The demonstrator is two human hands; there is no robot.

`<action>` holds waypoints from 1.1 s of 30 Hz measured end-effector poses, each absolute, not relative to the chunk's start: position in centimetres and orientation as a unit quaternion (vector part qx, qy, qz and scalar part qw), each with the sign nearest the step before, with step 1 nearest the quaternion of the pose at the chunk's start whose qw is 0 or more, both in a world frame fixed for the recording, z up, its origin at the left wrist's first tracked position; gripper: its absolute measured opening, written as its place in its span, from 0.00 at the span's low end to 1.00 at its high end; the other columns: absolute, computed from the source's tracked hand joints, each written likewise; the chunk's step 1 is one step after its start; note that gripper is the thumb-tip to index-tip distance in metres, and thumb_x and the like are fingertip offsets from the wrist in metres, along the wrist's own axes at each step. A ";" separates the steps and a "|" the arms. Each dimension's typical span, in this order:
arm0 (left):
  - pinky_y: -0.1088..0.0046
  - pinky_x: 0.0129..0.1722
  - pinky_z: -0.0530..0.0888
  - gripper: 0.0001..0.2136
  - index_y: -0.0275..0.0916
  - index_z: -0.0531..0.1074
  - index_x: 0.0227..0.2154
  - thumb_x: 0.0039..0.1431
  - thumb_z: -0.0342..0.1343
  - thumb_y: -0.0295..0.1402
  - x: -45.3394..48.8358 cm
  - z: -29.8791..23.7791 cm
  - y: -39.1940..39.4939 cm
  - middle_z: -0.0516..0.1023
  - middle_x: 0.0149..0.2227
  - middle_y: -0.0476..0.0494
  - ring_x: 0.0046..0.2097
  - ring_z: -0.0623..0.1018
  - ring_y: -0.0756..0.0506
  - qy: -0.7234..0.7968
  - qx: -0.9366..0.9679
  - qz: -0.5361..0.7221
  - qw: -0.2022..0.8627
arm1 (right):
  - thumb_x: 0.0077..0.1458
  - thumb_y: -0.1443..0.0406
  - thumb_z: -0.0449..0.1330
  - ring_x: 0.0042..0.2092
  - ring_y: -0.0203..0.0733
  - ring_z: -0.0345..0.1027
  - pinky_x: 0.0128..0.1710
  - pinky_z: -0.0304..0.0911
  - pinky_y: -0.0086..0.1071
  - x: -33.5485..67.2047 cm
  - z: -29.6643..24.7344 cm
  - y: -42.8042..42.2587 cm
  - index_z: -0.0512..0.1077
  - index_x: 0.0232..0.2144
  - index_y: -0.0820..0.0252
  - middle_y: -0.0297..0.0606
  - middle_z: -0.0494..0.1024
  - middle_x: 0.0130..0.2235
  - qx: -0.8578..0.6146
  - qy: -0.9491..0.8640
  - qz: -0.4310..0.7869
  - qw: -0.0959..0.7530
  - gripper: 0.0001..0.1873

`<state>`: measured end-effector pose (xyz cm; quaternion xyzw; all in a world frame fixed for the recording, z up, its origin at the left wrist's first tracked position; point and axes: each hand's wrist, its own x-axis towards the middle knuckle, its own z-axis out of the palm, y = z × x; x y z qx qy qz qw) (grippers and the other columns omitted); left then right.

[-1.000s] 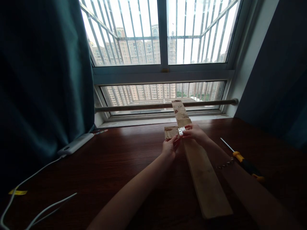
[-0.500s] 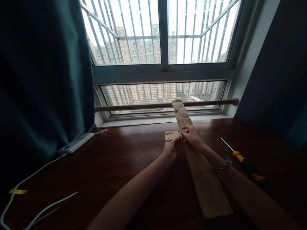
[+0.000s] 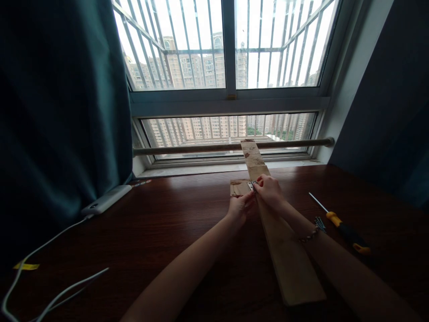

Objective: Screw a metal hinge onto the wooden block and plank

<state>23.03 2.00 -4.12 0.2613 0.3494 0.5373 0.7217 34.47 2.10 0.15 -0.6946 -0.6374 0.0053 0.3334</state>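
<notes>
1. Fingers (image 3: 258, 180) of the right hand (image 3: 271, 193), above the long plank (image 3: 293, 266), are closed on a small metal hinge (image 3: 250, 185) by that plank's left edge.
2. The hinge lies just to the left of those fingertips; the right hand appears the nearer of the two. Its long axis is too small to tell, while the plank's runs away toward the window (image 3: 231, 103).
3. Left of the plank, the left hand (image 3: 237, 209) has its fingertips at the near side of a short wooden block (image 3: 238, 188); whether they grip it cannot be told.
4. The block sits crosswise at the plank's left edge, its joint hidden by hands and hinge.
5. Right of the plank, on the table (image 3: 181, 214), lie screws (image 3: 320, 224) and a yellow-and-black screwdriver (image 3: 346, 232).
6. Well left of the plank rests a white power strip (image 3: 107, 200).
</notes>
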 end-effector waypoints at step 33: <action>0.74 0.30 0.72 0.05 0.33 0.71 0.28 0.44 0.58 0.21 23.3 -4.3 1.7 0.77 0.27 0.45 0.27 0.75 0.50 0.341 0.202 0.566 0.723 | 0.45 0.63 0.62 0.25 0.33 0.62 0.27 0.54 0.25 38.0 1.8 2.8 0.73 0.42 0.59 0.30 0.71 0.22 -0.514 -0.806 0.118 0.269 0.19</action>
